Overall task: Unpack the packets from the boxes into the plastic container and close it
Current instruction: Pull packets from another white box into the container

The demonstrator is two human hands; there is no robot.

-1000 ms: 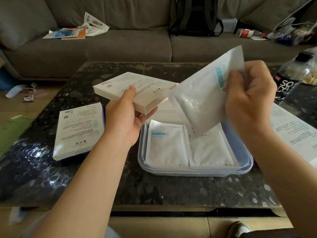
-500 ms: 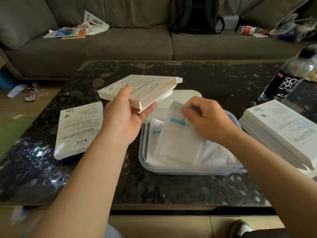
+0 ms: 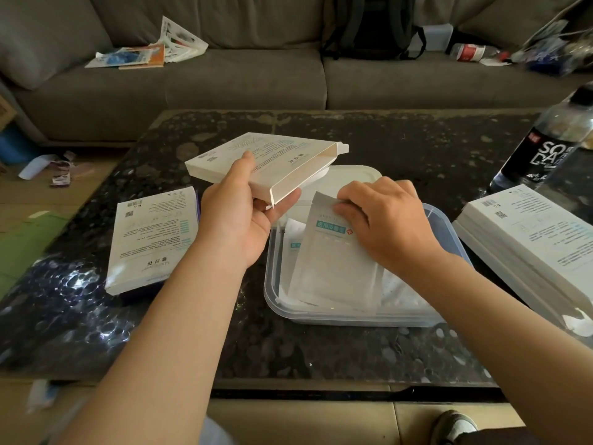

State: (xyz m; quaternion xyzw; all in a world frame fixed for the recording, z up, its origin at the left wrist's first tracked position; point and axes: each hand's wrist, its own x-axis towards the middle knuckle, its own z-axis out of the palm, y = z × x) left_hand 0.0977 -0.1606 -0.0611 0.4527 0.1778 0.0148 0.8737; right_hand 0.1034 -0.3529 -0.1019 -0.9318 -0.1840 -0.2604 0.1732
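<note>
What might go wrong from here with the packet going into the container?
1. The white teal-labelled packet, pinched by the right hand, lies skewed over the packets below; left so, the pile in the clear plastic container may sit uneven and hinder the white lid.
2. The left hand holds the open white cardboard box aloft, open end toward the container; any packet left inside, unseen here, might slide out.

open box (image 3: 279, 162): white, flat, end open, raised over container (image 3: 353, 317) far-left corner
top packet (image 3: 333, 261): white, teal label, tilted on other packets (image 3: 293, 239)
container: clear, uncovered, packets inside
other boxes (image 3: 154, 239): flat, either side
</note>
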